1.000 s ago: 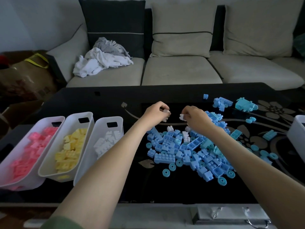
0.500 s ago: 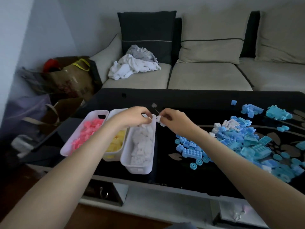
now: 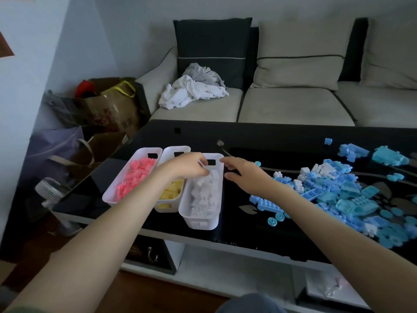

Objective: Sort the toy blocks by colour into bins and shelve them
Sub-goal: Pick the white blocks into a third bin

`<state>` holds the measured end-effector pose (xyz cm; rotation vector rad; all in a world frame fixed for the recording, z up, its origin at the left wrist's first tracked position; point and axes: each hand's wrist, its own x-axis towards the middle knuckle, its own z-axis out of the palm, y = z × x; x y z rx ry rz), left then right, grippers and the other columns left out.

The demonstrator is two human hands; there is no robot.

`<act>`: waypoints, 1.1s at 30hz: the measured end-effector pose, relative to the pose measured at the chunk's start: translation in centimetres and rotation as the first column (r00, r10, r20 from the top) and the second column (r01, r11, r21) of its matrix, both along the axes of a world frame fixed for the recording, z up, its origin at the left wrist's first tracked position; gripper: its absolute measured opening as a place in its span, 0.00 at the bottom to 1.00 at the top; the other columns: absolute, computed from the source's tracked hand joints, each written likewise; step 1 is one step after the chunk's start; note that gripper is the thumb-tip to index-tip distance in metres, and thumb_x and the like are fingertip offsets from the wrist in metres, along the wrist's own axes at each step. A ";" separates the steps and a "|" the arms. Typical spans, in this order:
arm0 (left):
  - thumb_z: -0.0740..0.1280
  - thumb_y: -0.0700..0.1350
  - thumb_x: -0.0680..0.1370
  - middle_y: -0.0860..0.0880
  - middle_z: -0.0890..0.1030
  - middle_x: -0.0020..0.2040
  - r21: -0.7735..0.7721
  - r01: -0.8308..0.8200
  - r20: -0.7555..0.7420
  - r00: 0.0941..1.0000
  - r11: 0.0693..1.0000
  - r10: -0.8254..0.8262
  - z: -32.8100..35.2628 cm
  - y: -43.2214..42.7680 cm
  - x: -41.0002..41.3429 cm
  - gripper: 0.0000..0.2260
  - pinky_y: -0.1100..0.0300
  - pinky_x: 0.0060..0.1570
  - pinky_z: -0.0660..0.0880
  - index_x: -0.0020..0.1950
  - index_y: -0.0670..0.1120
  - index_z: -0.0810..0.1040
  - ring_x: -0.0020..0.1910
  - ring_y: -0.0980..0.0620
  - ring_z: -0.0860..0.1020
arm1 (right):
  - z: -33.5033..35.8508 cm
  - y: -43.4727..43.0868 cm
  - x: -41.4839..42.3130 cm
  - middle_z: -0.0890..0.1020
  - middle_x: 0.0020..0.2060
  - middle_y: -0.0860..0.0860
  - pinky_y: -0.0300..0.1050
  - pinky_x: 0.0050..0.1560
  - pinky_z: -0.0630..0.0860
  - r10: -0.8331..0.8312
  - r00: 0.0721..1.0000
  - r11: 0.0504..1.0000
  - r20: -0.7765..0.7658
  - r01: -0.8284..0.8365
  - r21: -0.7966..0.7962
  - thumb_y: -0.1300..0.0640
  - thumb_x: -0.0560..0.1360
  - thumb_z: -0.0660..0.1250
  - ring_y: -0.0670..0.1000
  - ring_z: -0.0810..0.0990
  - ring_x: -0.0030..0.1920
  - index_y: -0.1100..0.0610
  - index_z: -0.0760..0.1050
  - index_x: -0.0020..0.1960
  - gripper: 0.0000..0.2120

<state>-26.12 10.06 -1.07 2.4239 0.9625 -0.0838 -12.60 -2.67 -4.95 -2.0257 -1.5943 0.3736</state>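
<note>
While both hands sit at the white bin (image 3: 198, 222), the step in hand reads as the white drop-off. Table (image 3: 248, 136): black, glossy, carries everything. Blue pile (image 3: 352, 195): well to the right of the right hand, loose and spread. Pink bin (image 3: 110, 197) and yellow bin (image 3: 173, 150): left of the left hand, side by side and touching, both part full. The white bin lies directly under the left hand, loaded with white blocks (image 3: 204, 195).

Left hand (image 3: 185, 167): over the bin's far end, fingers curled down; can't tell if a block is pinched or already let go. Right hand (image 3: 246, 177): just right of the bin's rim, fingers straight and spread, holding nothing.

White strays (image 3: 320, 170) sit mixed into the pile's far side, so whites look nearly done, not finished. Next move likely calls for a reach back right and a fingertip pinch on the strays without dragging blue along. No blue bin in view; shelving is a long way off.
</note>
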 end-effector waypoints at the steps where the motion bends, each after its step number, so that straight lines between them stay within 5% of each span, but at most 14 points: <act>1: 0.65 0.48 0.77 0.48 0.76 0.56 0.067 0.007 -0.021 1.000 0.998 -0.006 0.0 -0.3 0.6 0.18 0.56 0.49 0.73 0.66 0.47 0.72 0.50 0.49 0.76 | 0.0 -0.4 0.8 0.73 0.63 0.52 0.42 0.63 0.68 -0.023 1.000 1.000 -0.013 0.023 0.007 0.59 0.79 0.60 0.50 0.72 0.63 0.53 0.65 0.71 0.20; 4: 0.66 0.49 0.77 0.47 0.71 0.64 0.197 0.054 0.007 0.998 0.979 -0.056 -0.6 -1.5 3.5 0.18 0.52 0.57 0.73 0.66 0.49 0.72 0.59 0.47 0.74 | -0.2 -2.5 4.4 0.75 0.60 0.53 0.43 0.61 0.70 -0.116 0.993 0.993 0.001 0.116 -0.023 0.62 0.79 0.58 0.52 0.74 0.60 0.54 0.68 0.69 0.18; 9: 0.65 0.45 0.78 0.51 0.74 0.66 0.139 0.207 0.204 0.951 0.968 -0.232 -2.2 -4.1 9.5 0.14 0.49 0.63 0.70 0.63 0.55 0.74 0.64 0.51 0.73 | -1.2 -6.3 10.5 0.78 0.59 0.54 0.40 0.55 0.71 -0.301 0.950 0.946 0.078 0.308 -0.105 0.65 0.79 0.57 0.52 0.76 0.58 0.57 0.73 0.64 0.16; 15: 0.55 0.39 0.81 0.49 0.71 0.69 0.191 0.374 -0.072 0.927 0.907 -0.367 -5.2 -6.8 16.2 0.20 0.46 0.66 0.59 0.70 0.57 0.67 0.67 0.45 0.69 | -3.3 -8.1 13.6 0.75 0.58 0.53 0.48 0.50 0.74 -0.207 0.964 0.885 0.165 0.257 -0.390 0.63 0.77 0.59 0.53 0.77 0.51 0.49 0.69 0.66 0.19; 21: 0.54 0.36 0.80 0.50 0.75 0.63 0.240 0.428 -0.202 0.900 0.872 -0.386 -6.7 -6.8 18.7 0.20 0.49 0.60 0.61 0.66 0.55 0.72 0.62 0.46 0.71 | -3.5 -7.7 14.6 0.75 0.58 0.53 0.47 0.54 0.73 -0.180 0.973 0.881 0.147 0.226 -0.417 0.54 0.77 0.65 0.53 0.75 0.56 0.52 0.65 0.67 0.20; 33: 0.57 0.46 0.82 0.49 0.77 0.57 0.258 0.307 0.059 0.941 0.916 -0.332 -4.6 -6.5 16.8 0.11 0.51 0.58 0.70 0.61 0.50 0.76 0.56 0.48 0.75 | -3.2 -7.6 14.1 0.70 0.52 0.49 0.42 0.49 0.67 -0.208 0.956 0.924 0.205 0.261 -0.280 0.55 0.74 0.65 0.49 0.69 0.50 0.52 0.68 0.63 0.17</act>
